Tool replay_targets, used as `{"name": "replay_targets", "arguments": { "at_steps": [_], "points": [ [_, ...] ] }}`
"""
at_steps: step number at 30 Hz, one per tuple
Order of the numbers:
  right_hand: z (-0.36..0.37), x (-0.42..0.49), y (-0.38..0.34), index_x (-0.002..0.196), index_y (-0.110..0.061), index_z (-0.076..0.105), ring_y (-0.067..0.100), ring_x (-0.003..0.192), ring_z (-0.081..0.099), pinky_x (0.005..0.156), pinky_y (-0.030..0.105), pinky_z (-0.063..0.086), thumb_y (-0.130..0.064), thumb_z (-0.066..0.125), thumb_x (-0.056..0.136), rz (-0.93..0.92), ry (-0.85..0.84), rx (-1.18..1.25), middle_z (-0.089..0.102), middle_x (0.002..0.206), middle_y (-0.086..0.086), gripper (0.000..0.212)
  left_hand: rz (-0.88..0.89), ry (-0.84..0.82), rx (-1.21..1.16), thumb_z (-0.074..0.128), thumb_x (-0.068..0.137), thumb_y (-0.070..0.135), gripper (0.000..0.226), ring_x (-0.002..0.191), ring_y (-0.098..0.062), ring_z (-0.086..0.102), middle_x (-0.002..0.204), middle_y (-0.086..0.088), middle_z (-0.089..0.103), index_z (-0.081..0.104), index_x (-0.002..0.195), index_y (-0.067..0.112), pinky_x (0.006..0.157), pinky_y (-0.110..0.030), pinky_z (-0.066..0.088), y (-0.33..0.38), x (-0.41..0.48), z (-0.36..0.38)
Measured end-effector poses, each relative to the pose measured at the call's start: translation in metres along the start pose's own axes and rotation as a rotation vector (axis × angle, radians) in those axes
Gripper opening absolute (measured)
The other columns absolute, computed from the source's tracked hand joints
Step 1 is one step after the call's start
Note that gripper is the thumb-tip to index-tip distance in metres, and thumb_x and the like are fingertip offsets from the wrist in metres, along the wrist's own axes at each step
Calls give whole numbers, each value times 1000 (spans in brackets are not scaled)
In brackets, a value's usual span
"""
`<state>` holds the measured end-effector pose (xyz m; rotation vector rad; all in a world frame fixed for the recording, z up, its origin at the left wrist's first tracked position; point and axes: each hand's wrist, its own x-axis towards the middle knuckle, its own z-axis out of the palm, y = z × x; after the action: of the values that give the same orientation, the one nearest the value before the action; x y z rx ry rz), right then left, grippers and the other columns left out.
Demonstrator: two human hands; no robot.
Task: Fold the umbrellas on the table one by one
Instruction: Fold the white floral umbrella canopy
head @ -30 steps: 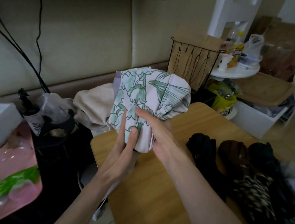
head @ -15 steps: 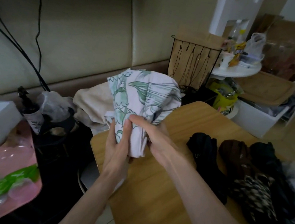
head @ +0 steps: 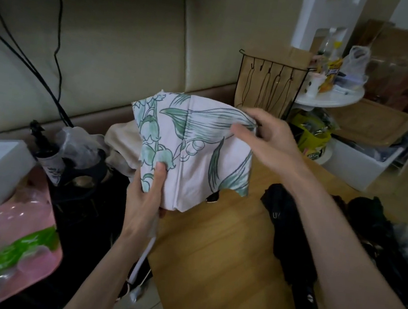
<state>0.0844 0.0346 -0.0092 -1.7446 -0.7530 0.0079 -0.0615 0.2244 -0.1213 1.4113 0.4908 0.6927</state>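
Floral umbrella (head: pixel 197 158), held upright above the left edge of the worktop (head: pixel 222 261); canopy being folded.

Left hand (head: pixel 146 196) grips the gathered lower end, thumb pressed on the cloth. Right hand (head: pixel 270 142) pinches the upper right corner of a spread panel. Method, as judged: draw each panel flat, lay the pleats one way round the shaft, and keep the lower grip firm so gathered cloth does not slip. Room: bare wood lies below and toward the person. A black umbrella (head: pixel 291 232) lies near on the right, with more dark umbrellas (head: pixel 383 232) beyond. The worktop drops off under the left hand; a wire rack (head: pixel 267 84) stands behind.
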Motion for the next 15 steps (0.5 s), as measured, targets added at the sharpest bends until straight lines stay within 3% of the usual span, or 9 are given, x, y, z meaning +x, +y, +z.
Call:
{"name": "replay_targets", "arguments": {
  "at_steps": [2,3,6,9,11,15],
  "points": [
    [-17,13,0,106,-18,77,8,103,69,100,40,56,-29,78,96,-5,-79,-226,75,108,-3,15,61,12,27,63,98,53,39,109,0,71,116,22,75,67,130,32,84,-20,58,10,-1,-3],
    [-24,19,0,99,-18,78,10,100,69,99,41,56,-36,79,93,23,-134,-332,75,104,-1,18,94,17,51,62,100,51,39,110,5,68,116,27,74,66,133,32,84,-14,56,13,-1,-6],
    [-40,28,2,93,-23,78,17,101,71,97,42,58,-48,81,86,136,-271,-502,77,103,1,25,141,26,117,63,98,54,49,116,2,68,123,21,73,64,140,30,92,-22,55,14,5,-14],
    [-44,22,3,99,-10,78,14,94,76,89,34,64,-25,82,91,161,-233,-278,81,102,6,17,167,49,155,66,95,56,56,118,2,66,128,18,72,61,145,30,96,-25,54,9,11,-19],
    [-41,16,4,98,-12,77,13,93,78,84,26,63,-12,84,88,105,-121,-128,81,97,3,12,182,73,161,67,94,57,58,119,3,65,129,18,71,60,146,31,97,-24,54,8,14,-18],
    [-28,4,11,123,-23,70,16,111,72,95,30,59,1,84,84,168,-71,259,75,121,3,48,192,103,121,66,95,53,56,117,3,66,128,16,72,62,144,26,94,-17,56,6,15,-11]
  ]
}}
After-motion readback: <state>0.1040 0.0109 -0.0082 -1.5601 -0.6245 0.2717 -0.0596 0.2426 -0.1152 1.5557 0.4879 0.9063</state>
